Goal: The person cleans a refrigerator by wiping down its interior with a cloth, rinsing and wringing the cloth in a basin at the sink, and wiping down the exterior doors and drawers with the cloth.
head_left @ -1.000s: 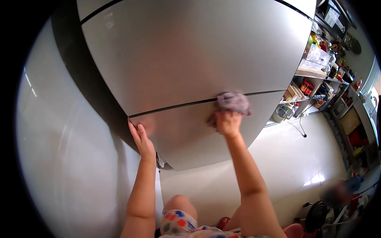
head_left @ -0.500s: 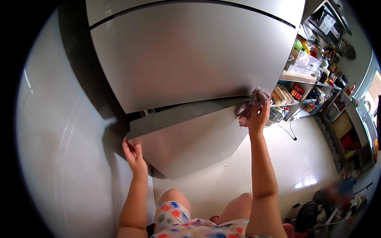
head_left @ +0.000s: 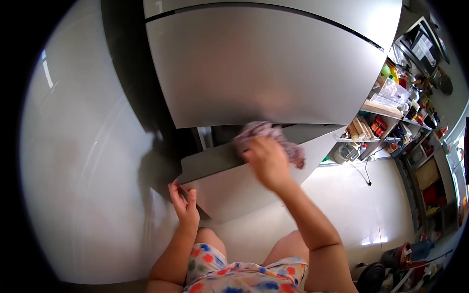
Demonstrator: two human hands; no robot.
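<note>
A silver refrigerator (head_left: 264,68) fills the upper middle, with its bottom drawer (head_left: 229,195) pulled partly out. My left hand (head_left: 185,202) grips the drawer front at its left corner, thumb on the face and fingers around the edge. Along the drawer's grey top edge, my right hand (head_left: 268,163) presses a crumpled pinkish-grey cloth (head_left: 259,133). The cloth spreads over the rim near its middle, and a loose end hangs to the right. Part of the drawer's dark inside shows through the gap at left.
A glossy pale wall or panel (head_left: 83,161) rises close on the left. Shelves (head_left: 386,110) crowded with jars, bottles and packages stand to the right. A black cable (head_left: 367,173) lies on the white tiled floor (head_left: 351,200). Several items, including a dark bucket (head_left: 395,255), sit at lower right.
My right hand has moved the cloth leftward from the drawer's right end to the middle of its top edge. The drawer's left end is out further, still held by my left hand.
</note>
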